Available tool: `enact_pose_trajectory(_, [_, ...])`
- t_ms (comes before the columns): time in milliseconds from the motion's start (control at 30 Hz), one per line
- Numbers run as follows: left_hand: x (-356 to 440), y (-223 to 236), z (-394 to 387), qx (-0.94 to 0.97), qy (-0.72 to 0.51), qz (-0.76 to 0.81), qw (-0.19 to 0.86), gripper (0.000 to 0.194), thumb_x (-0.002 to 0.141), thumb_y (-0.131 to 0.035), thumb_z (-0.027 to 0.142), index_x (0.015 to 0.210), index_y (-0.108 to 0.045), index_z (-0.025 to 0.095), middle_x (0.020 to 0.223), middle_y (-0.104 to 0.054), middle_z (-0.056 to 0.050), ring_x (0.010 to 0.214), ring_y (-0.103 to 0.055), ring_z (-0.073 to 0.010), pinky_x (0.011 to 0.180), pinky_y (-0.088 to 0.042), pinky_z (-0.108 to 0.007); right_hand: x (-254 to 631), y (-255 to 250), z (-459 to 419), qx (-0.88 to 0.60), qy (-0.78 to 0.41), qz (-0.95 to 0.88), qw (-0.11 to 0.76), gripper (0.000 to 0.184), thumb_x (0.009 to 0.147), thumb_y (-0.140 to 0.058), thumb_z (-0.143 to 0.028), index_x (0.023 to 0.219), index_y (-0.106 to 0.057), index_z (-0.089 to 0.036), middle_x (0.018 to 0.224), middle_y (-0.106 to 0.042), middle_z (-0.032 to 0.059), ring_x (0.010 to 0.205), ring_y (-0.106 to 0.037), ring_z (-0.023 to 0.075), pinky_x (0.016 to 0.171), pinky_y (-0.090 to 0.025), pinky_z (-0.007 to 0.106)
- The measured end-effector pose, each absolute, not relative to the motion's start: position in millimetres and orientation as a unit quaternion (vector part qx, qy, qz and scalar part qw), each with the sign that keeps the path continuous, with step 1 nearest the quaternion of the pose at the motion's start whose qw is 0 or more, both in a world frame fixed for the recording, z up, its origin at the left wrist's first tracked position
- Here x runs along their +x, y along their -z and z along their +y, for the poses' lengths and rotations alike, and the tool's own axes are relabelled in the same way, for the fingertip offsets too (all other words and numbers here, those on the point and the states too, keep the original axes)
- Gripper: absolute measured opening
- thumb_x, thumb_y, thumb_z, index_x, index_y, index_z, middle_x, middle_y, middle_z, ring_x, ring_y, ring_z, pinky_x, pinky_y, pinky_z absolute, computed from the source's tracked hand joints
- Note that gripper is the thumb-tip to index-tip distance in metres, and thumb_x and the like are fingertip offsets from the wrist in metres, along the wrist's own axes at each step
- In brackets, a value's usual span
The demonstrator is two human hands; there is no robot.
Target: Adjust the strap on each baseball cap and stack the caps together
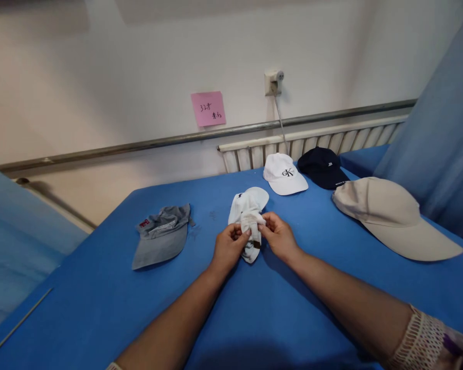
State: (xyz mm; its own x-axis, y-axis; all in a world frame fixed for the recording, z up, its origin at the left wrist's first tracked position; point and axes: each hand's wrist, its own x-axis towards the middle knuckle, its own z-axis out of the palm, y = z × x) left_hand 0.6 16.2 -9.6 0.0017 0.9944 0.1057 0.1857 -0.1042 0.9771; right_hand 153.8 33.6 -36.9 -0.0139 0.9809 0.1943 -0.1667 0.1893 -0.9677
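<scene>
A pale baseball cap (249, 203) lies on its side at the middle of the blue table, its brim pointing away from me and its back strap with a metal buckle turned toward me. My left hand (229, 246) pinches the left side of the cap's back edge near the strap. On the other side of the strap, my right hand (280, 236) pinches the fabric between thumb and fingers. Part of the cap's crown is hidden behind my fingers.
On the blue table (216, 318), a grey cap (162, 236) lies at left. A white cap (284, 174), a dark navy cap (322, 167) and a large beige cap (389, 216) sit at right. Blue curtains (443, 133) hang at both sides; a radiator (312, 144) stands behind.
</scene>
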Motion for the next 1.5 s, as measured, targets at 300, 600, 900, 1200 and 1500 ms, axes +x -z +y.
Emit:
enact_pose_trajectory(300, [-12,-2,8,0.538,-0.553,0.521,0.365,0.027,0.074,-0.072,0.041,0.08,-0.063,0.016,0.069,-0.063,0.001,0.06,-0.057,-0.0115,0.057,-0.046,-0.022,153,18,18,-0.315,-0.65,-0.453,0.523,0.027,0.062,-0.08,-0.031,0.079,-0.062,-0.018,0.073,-0.065,-0.0001,0.066,-0.055,0.0127,0.066,-0.043,0.027])
enact_pose_trajectory(600, [-9,3,6,0.541,-0.555,0.523,0.355,0.026,0.073,-0.072,0.04,0.077,-0.061,0.017,0.068,-0.061,0.002,0.06,-0.054,-0.0105,0.057,-0.044,-0.021,147,15,12,-0.379,-0.638,-0.4,0.538,0.033,0.06,-0.081,-0.037,0.075,-0.057,-0.019,0.062,-0.063,-0.0022,0.056,-0.056,0.0119,0.053,-0.041,0.024])
enact_pose_trajectory(900, [-9,-6,-1,0.65,-0.537,0.516,0.15,0.022,0.08,-0.065,0.034,0.098,-0.064,0.02,0.106,-0.062,-0.007,0.098,-0.059,-0.0206,0.09,-0.048,-0.037,142,14,10,-0.386,-0.616,-0.374,0.575,0.038,0.056,-0.083,-0.041,0.073,-0.058,-0.018,0.062,-0.063,-0.0022,0.052,-0.056,0.0109,0.053,-0.048,0.026])
enact_pose_trajectory(1200, [-2,-10,-9,0.718,-0.46,0.505,0.134,0.007,0.077,-0.066,0.025,0.081,-0.061,0.021,0.12,-0.061,-0.009,0.114,-0.054,-0.0258,0.103,-0.038,-0.043,141,18,11,-0.38,-0.597,-0.381,0.596,0.034,0.061,-0.079,-0.04,0.077,-0.058,-0.019,0.067,-0.063,-0.0017,0.055,-0.057,0.0117,0.056,-0.05,0.028])
enact_pose_trajectory(1500, [-11,-12,-5,0.668,-0.468,0.462,0.349,0.019,0.086,-0.057,0.034,0.089,-0.071,0.021,0.134,-0.055,-0.011,0.128,-0.047,-0.0271,0.109,-0.034,-0.042,141,20,15,-0.374,-0.573,-0.395,0.613,0.035,0.06,-0.08,-0.041,0.075,-0.057,-0.019,0.064,-0.061,-0.0025,0.054,-0.053,0.0107,0.053,-0.046,0.025])
